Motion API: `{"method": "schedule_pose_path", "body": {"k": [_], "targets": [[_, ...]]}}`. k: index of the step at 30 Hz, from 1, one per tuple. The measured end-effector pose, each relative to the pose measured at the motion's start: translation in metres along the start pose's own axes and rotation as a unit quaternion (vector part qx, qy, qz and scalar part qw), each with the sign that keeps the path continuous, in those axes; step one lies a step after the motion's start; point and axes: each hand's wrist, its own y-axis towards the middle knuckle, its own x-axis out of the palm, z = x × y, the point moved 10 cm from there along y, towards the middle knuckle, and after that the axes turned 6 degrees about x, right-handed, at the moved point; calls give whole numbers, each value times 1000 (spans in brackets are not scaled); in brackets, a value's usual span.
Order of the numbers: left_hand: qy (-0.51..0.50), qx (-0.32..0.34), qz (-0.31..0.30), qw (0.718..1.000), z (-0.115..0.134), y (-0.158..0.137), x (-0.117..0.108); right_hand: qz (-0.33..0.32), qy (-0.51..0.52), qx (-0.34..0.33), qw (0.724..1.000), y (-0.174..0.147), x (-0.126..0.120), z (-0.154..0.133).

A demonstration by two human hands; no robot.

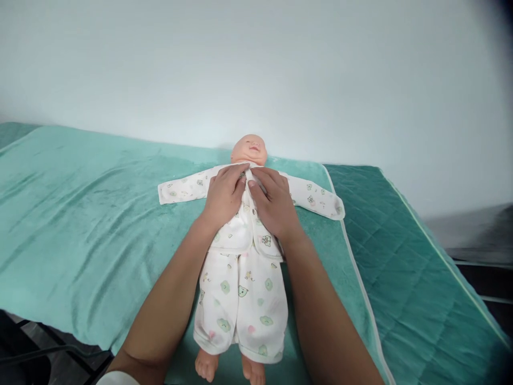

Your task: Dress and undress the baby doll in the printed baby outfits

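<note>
A baby doll (248, 148) lies on its back, its head toward the wall, dressed in a white printed jacket (234, 234) and matching trousers (240, 302). Both sleeves stretch out sideways; no doll hands show at the cuffs. At the upper chest, just below the neck, my left hand (226, 192) has its fingers and thumb closed on one front edge of the jacket. Opposite it, my right hand (274, 195) grips the other front edge. The two hands nearly meet at the collar, and they hide part of the chest and any upper fasteners. The doll's bare feet (207, 364) stick out of the trouser legs.
A light green blanket (100, 224) with some wrinkles lies under the doll. On the right, a darker green quilted cover (404, 256) shows beyond its white edge. A pale wall (256, 69) stands behind. Dark framework and a cable (52, 350) appear at the lower left.
</note>
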Motion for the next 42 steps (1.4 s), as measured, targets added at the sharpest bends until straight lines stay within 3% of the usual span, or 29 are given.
{"method": "schedule_pose_path", "body": {"k": [6,18,28,39,42], "targets": [[-4,-10,-1,1000,-2,0,0,-2,-30,-4,1000,1,3,4],[-53,-33,-9,998,-8,1,1,-36,9,115,993,11,14,35],[-41,23,-11,999,2,2,1,-51,72,95,991,19,12,40],[-23,3,21,1000,-5,-1,-6,37,193,101,975,7,-7,38],[-19,26,25,999,0,-1,-9,62,201,111,971,2,-14,37]]}}
